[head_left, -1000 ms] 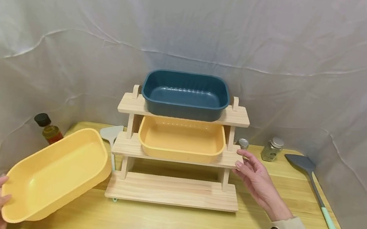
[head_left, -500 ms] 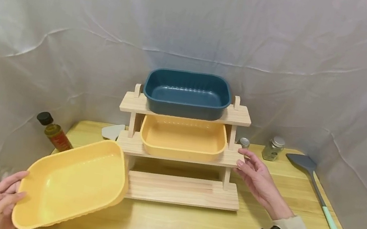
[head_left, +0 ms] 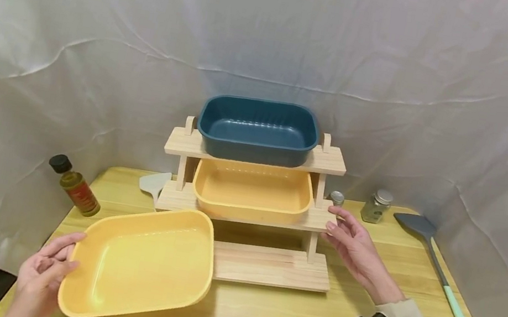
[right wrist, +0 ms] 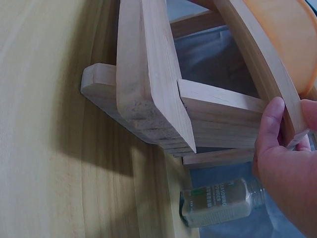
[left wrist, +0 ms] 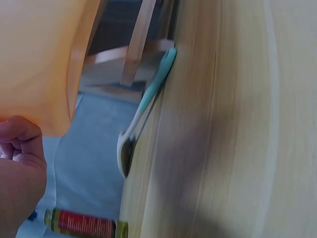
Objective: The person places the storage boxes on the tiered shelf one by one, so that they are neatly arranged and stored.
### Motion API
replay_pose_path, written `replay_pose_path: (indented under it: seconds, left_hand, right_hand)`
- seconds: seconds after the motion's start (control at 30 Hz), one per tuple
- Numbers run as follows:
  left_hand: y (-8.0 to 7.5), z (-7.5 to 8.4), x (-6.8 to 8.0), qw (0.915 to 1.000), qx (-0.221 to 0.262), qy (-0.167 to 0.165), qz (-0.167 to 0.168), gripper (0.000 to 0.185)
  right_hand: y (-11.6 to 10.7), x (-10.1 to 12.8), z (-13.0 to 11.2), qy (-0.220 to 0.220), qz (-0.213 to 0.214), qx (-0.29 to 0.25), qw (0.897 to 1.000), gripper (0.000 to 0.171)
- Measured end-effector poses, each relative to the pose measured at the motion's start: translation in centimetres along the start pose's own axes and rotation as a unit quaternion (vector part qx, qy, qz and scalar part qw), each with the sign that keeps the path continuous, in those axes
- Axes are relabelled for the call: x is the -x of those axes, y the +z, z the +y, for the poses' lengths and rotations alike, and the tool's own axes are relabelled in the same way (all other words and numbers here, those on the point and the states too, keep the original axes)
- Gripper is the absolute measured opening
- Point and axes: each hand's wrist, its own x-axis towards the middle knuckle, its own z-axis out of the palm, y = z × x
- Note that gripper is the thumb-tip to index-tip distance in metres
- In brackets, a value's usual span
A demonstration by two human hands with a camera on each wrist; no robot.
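My left hand (head_left: 41, 275) pinches the left end of a yellow rectangular bin (head_left: 140, 268), thumb over the rim. The bin is tilted, its inside facing me, and it overlaps the left part of the rack's bottom shelf in the head view. My right hand (head_left: 356, 249) grips the right end of the middle board on a three-tier wooden rack (head_left: 271, 267); in the right wrist view its fingers (right wrist: 271, 119) wrap that board's edge. A dark blue bin (head_left: 255, 153) sits on the top tier. Another yellow bin (head_left: 250, 213) stands on the middle tier.
A sauce bottle (head_left: 80, 194) with a black cap stands at the left. Behind the rack's left side lies a white spatula (head_left: 155, 182) with a mint handle. Two seasoning jars stand right of the rack, one farther right (head_left: 376, 206). A grey turner (head_left: 438, 262) lies along the right edge.
My left hand has carried the yellow bin rightward and turned it more level, in front of the rack's lower left. My right hand has stayed on the middle board.
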Motion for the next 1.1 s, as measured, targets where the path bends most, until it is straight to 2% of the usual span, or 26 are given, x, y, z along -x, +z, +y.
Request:
replay_pose_path:
  seconds: [0.1, 0.3, 0.6, 0.87, 1.1]
  left_hand:
    - [0.8, -0.7, -0.3, 0.9999, -0.010, -0.009, -0.002, 0.061]
    - [2.9, -2.3, -0.8, 0.9978, -0.059, -0.021, 0.022, 0.055]
    - [5.8, -4.4, -2.1, 0.9946, -0.099, -0.032, 0.007, 0.053]
    - [8.2, -6.5, -3.2, 0.9943, -0.104, -0.011, 0.017, 0.046]
    - [10.2, -8.3, -3.5, 0.9901, -0.130, -0.037, 0.040, 0.046]
  right_hand:
    - [0.0, 0.0, 0.0, 0.002, 0.002, 0.001, 1.000, 0.037]
    - [0.0, 0.0, -0.1, 0.005, 0.006, -0.002, 1.000, 0.037]
    - [-0.1, 0.0, -0.1, 0.003, 0.000, -0.007, 1.000, 0.037]
    - [0.1, -0.1, -0.2, 0.005, 0.005, 0.006, 1.000, 0.036]
    - [0.1, 0.0, -0.2, 0.007, 0.011, 0.009, 1.000, 0.036]
